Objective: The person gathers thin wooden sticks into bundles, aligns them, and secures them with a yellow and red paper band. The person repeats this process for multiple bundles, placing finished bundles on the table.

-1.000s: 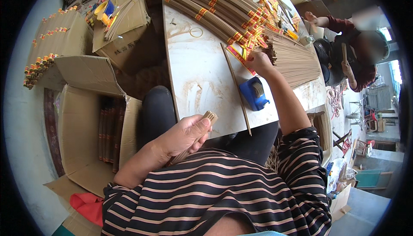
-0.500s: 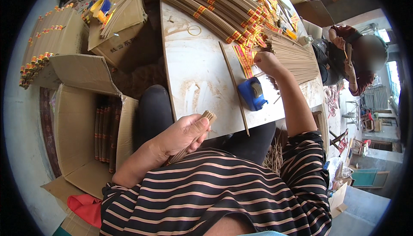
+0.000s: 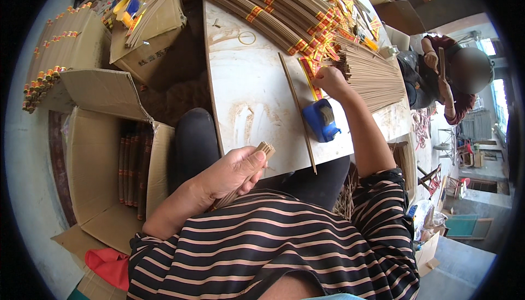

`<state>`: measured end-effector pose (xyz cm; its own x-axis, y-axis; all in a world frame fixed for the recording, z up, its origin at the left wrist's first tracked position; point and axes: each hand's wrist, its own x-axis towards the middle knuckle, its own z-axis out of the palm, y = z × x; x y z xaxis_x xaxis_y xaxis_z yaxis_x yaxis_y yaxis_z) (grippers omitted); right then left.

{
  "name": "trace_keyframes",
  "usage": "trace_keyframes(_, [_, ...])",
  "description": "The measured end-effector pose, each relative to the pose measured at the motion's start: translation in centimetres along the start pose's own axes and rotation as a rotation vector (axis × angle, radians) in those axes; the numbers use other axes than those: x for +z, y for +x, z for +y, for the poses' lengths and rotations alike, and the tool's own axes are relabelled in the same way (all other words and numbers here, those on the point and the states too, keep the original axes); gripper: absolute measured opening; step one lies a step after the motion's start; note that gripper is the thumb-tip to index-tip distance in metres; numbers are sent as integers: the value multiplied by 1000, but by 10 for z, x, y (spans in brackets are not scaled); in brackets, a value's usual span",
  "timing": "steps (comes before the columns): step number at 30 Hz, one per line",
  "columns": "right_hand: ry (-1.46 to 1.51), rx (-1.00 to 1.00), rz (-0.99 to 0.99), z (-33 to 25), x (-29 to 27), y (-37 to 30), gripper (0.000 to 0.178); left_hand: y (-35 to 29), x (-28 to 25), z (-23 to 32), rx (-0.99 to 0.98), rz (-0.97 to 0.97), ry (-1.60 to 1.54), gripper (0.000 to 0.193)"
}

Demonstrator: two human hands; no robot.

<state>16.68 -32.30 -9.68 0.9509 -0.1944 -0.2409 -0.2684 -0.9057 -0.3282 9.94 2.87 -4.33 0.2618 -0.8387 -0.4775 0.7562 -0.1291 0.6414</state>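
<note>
My left hand [image 3: 240, 169] is closed round a bundle of thin brown incense sticks [image 3: 266, 148], held close to my body in front of the table edge. Their cut ends poke out above my thumb. Over the table, my right hand [image 3: 332, 83] has its fingers bent together at the edge of a red and yellow paper label [image 3: 310, 78]; the fingertips are partly hidden. A blue tape dispenser [image 3: 321, 121] stands just below this hand. Beside it lies a long thin stick [image 3: 298, 114]. Loose incense sticks [image 3: 374, 76] fan out right of my right hand.
Labelled incense bundles [image 3: 262, 13] are stacked at the table's far side. A rubber band [image 3: 246, 37] lies on the white tabletop [image 3: 240, 81]. An open carton [image 3: 98, 163] with bundles stands at left, another carton [image 3: 147, 48] behind it. A co-worker [image 3: 437, 76] sits at right holding sticks.
My right hand has shifted a little left, from the loose sticks' edge onto the paper labels. My left hand stays in place with its bundle. The co-worker's hands have moved slightly.
</note>
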Motion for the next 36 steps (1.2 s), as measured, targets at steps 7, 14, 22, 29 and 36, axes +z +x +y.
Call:
trace_keyframes(7, [96, -38, 15, 23, -30, -1, 19, 0, 0, -1, 6, -22, 5, 41])
trace_keyframes(14, [-5, 57, 89, 28, -27, -12, 17, 2, 0, 0, -8, -27, 20, 41])
trace_keyframes(22, [189, 29, 5, 31, -23, -18, 15, 2, 2, -1, 2, -35, 49, 42])
trace_keyframes(29, [245, -27, -1, 29, -22, -26, 14, -1, 5, 0, 4, -21, 38, 41])
trace_keyframes(36, [-43, 0, -67, 28, -28, -24, 16, 0, 5, -1, 2, -30, 43, 41])
